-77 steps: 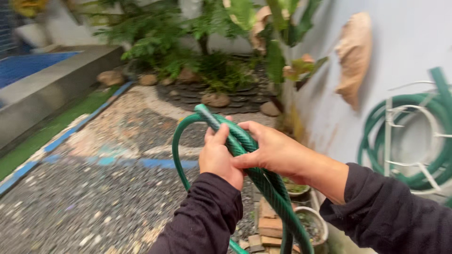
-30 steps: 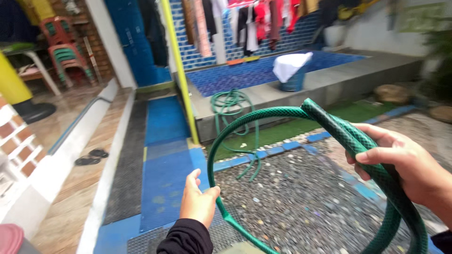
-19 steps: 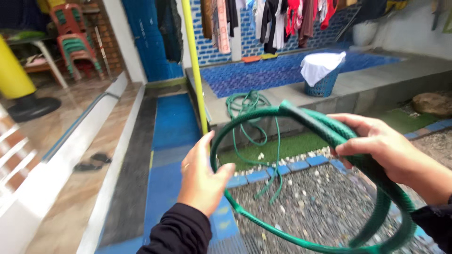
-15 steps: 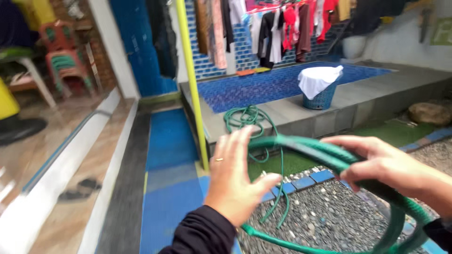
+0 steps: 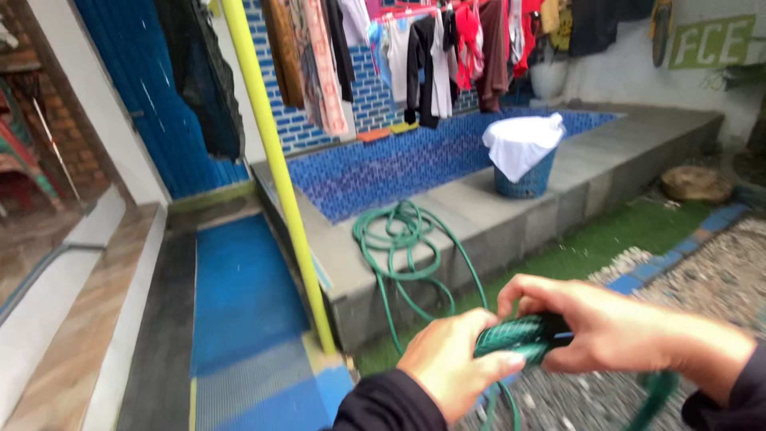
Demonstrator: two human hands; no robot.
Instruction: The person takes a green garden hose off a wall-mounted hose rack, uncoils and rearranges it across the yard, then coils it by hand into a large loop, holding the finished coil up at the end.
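Observation:
A green garden hose point(image 5: 511, 336) is bunched between both my hands low in the view. My left hand point(image 5: 453, 365) grips its near side, fingers closed around the coil. My right hand point(image 5: 594, 323) holds the hose end from the right, thumb and fingers wrapped over it. More of the same green hose point(image 5: 399, 239) trails away, lying in loose loops on the grey raised ledge point(image 5: 495, 215) and hanging down over its edge toward me.
A yellow pole point(image 5: 279, 175) stands at the ledge corner. A blue basket with a white cloth point(image 5: 523, 156) sits on the ledge. Clothes point(image 5: 415, 48) hang above blue tiles. A blue mat point(image 5: 239, 319) lies left; grass and gravel point(image 5: 718, 279) right.
My hands have come together, folding the wide hose loop into a tight bunch. My view has swung left and up from the garden wall toward the tiled ledge and hanging clothes.

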